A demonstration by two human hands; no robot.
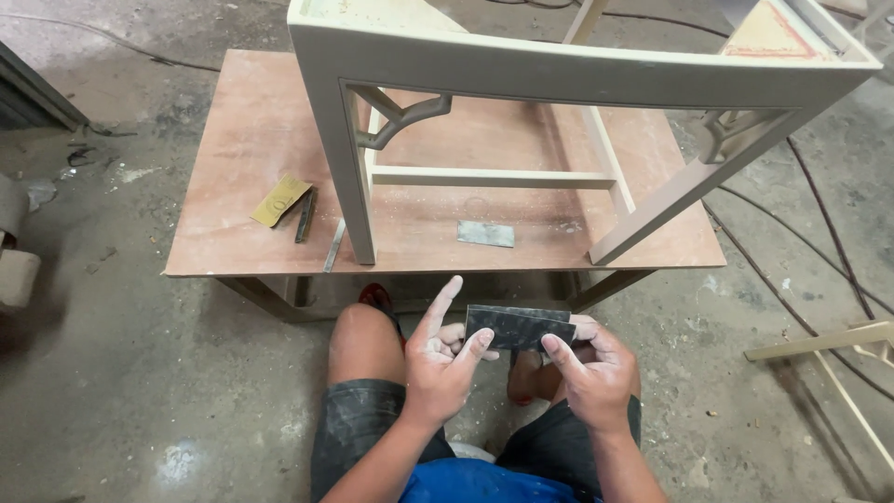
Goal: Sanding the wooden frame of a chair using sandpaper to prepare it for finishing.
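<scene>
A dark rectangular sheet of sandpaper point(517, 326) is held between both my hands over my knees. My left hand point(442, 359) pinches its left end, with the forefinger pointing up. On the sheet's right end sits my right hand point(589, 368), thumb on top. Just ahead stands a cream-painted wooden table frame point(559, 70) on a low plywood board point(251, 140).
On the board lie a yellow sandpaper piece point(279, 200), a dark narrow strip point(305, 214) beside it, and a grey sandpaper piece point(485, 234) under the frame. Cables point(819, 233) run over the concrete floor at right. Another pale wooden frame point(838, 349) lies at the right edge.
</scene>
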